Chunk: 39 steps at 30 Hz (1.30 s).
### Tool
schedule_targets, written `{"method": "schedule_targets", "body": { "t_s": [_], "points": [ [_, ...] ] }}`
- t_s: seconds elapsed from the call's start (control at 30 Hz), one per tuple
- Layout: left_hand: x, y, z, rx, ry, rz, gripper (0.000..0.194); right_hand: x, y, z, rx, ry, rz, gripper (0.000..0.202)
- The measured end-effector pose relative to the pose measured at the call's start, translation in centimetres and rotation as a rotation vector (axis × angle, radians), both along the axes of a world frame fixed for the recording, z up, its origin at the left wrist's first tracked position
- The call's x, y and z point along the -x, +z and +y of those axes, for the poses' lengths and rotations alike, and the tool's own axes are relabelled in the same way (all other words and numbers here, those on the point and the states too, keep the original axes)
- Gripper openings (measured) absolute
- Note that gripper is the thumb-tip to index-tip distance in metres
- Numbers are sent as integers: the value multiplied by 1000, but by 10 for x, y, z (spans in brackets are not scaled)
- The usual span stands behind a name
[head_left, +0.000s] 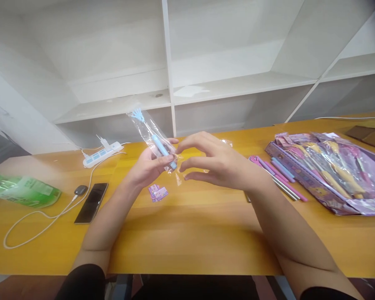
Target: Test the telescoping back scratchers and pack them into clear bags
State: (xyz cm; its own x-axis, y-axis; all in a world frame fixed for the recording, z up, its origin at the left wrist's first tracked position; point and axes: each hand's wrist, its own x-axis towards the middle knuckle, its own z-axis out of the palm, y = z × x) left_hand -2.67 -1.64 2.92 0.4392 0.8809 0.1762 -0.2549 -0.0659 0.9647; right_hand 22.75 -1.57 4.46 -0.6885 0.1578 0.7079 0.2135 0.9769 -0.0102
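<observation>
A blue stick with a small hand-shaped head (158, 146) lies inside a clear plastic sleeve, tilted up to the left. My left hand (150, 166) grips its lower end, thumb across the handle. Just right of the sleeve's bottom end is my right hand (214, 162), fingers spread and curved, with nothing visible in it. Small purple printed cards (158, 193) rest on the wooden table (187, 241) below my left hand. Past my right forearm lie pink, purple, blue and silver rods (283, 175).
On the right, a purple display box (318, 187) holds several bagged sticks. At left are a power strip (102, 155), a phone (91, 203), a white cable (34, 213), a black earbud case (80, 190) and a green package (28, 191). White shelving (171, 62) stands behind the table.
</observation>
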Motion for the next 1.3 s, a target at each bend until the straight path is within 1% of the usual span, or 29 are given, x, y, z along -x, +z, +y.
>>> {"method": "schedule_targets", "body": {
  "t_s": [0.03,0.1,0.17,0.27,0.37,0.5,0.67,0.73,0.9,1.1,1.2,1.27,1.3],
  "points": [
    [0,-1,0,1,-13,1,51,2,-1,0,-7,11,31,7],
    [-2,-4,0,-21,-47,13,51,9,-5,1,16,57,104,5],
    [-5,-8,-1,-52,-79,21,48,16,-8,3,67,74,148,3],
    [-9,-10,-1,-60,-80,3,40,22,-11,3,157,34,189,4],
    [-11,-9,0,-50,-55,-17,40,23,-10,2,222,4,220,8],
    [-7,-8,0,-79,-97,-14,48,21,-9,-2,276,3,222,10],
    [1,-12,2,-177,-103,121,65,21,-10,-3,270,-66,206,12],
    [3,-15,3,-187,-100,135,67,22,-11,-3,264,-83,205,13],
    [6,-17,4,-212,-97,178,64,22,-12,-3,325,-85,211,16],
    [7,-14,5,-228,-88,213,61,23,-12,-2,424,-56,231,15],
    [7,-11,5,-210,-81,232,53,23,-13,-1,480,-80,256,15],
    [6,-8,3,-185,-43,251,48,23,-13,0,557,-111,290,26],
    [6,-7,2,-173,-20,258,49,23,-14,1,602,-124,308,33]
  ]
}}
